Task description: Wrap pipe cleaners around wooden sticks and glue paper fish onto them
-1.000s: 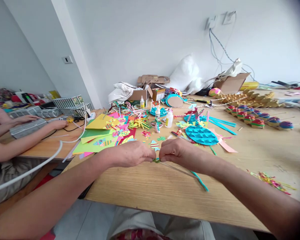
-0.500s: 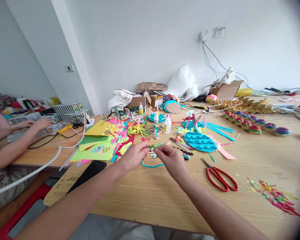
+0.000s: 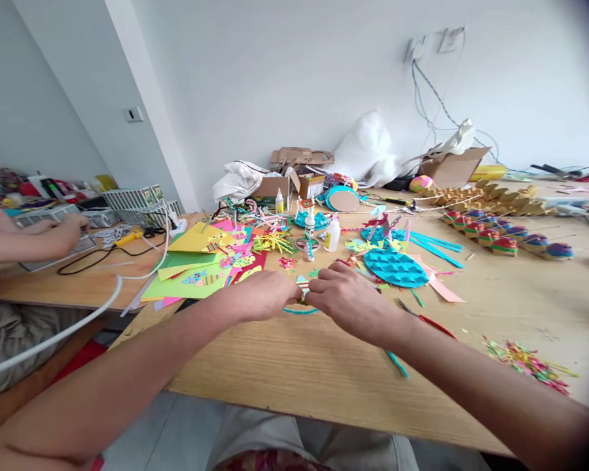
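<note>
Fingers (image 3: 320, 288) of my left hand (image 3: 265, 296) and right hand (image 3: 343, 299) are pinched together on a small olive-green piece (image 3: 302, 301), mostly hidden, to the front left of the dimpled turquoise disc (image 3: 396, 267). A thin, gently bowed turquoise strip (image 3: 302, 311) shows left of the disc too.

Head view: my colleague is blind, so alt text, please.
A person's left hand and right hand are close together over a wooden table at a small, mostly hidden item. Beyond lie coloured paper and a blue disc; the right forearm partly hides red-handled scissors.
</note>
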`<act>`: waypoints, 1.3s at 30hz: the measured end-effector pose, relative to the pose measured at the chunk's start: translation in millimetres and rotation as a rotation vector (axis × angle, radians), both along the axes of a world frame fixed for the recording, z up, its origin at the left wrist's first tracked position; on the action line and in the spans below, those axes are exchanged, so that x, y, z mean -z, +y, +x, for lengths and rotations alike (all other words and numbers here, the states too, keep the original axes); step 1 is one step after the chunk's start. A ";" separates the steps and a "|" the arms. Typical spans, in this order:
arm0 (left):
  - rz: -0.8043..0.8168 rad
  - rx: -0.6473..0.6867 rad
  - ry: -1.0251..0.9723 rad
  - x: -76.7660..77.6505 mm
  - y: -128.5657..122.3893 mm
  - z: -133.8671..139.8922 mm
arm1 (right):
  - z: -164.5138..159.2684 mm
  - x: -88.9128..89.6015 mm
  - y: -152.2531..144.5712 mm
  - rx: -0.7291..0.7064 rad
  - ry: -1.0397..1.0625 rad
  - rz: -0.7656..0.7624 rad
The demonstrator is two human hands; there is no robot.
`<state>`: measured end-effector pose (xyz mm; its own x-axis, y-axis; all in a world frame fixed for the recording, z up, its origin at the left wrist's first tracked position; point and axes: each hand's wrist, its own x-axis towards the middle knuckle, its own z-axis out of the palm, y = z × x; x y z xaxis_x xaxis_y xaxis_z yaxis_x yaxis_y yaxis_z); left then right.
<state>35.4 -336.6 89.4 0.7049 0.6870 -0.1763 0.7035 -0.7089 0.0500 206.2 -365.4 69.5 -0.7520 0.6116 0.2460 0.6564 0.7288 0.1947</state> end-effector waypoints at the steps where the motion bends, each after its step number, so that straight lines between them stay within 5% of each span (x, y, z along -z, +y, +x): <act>1: -0.090 0.073 -0.034 -6.3 -0.1 -2.8 | 3.7 -7.0 1.0 -0.063 0.046 -0.123; 4: -0.424 0.259 -0.222 -18.4 -0.6 -11.6 | 16.6 -21.5 3.5 -0.236 0.320 -0.597; 6: -0.628 0.254 -0.391 -17.9 -2.4 -15.3 | 22.8 -20.7 4.1 -0.246 0.573 -0.838; 8: -0.760 0.157 -0.585 -10.9 -5.0 -15.7 | 23.8 -10.6 5.2 -0.158 0.850 -0.941; 11: -0.787 -0.028 -0.822 5.3 -6.8 -11.2 | 14.5 13.2 9.5 -0.059 1.232 -0.894; 15: -0.626 -0.164 -0.898 22.9 -0.9 -4.1 | -6.4 36.0 15.1 0.056 1.532 -0.728; 20: -0.274 -0.234 -0.737 35.2 11.6 0.1 | -21.9 48.2 18.4 0.263 1.678 -0.672; 28: 0.243 -0.182 -0.362 51.0 22.9 4.7 | -32.6 60.9 22.6 0.383 2.002 -0.896; 39: 0.464 -0.062 -0.070 47.6 23.2 11.4 | -34.0 70.2 34.5 0.439 2.240 -1.147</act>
<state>46.8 -313.3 41.8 0.6593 0.7230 0.2063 0.7515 -0.6244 -0.2133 172.2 -330.8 -0.7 0.1194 0.9598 -0.2539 -0.6384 -0.1217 -0.7601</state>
